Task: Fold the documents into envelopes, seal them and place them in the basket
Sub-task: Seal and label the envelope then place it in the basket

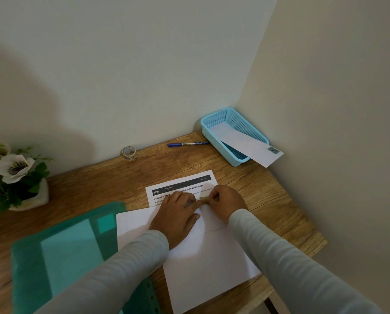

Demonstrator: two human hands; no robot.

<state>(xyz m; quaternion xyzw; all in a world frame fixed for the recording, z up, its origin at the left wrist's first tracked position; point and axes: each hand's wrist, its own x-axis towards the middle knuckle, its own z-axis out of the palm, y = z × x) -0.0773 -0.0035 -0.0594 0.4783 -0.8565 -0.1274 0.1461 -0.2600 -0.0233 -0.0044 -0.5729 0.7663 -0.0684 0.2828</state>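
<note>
Both hands meet over a large white sheet (212, 264) that lies on the wooden tabletop (268, 200). The right hand (226, 203) has its fingers curled and pinches a small tan piece (204, 199), too small to identify. The left hand (178, 215) lies palm down on the sheet with its fingers reaching to the same piece and its thumb apart on the paper; whether it grips the piece or only touches it cannot be told. Just beyond the hands, partly covered by them, lies a printed document (182, 185) with a dark header bar and bold black text. Farther beyond the right hand, in the corner where the two walls meet, stands a light blue basket (206, 123) that holds a white envelope (246, 143); one end of the envelope sticks out over the near rim. A blue pen (187, 144) lies just left of the basket, and a roll of clear tape (129, 152) stands on its edge farther left by the wall. A teal folder (64, 252) lies left of the left hand, touching the sheet's edge. White flowers (13, 167) in a pale pot stand well to the left.
</note>
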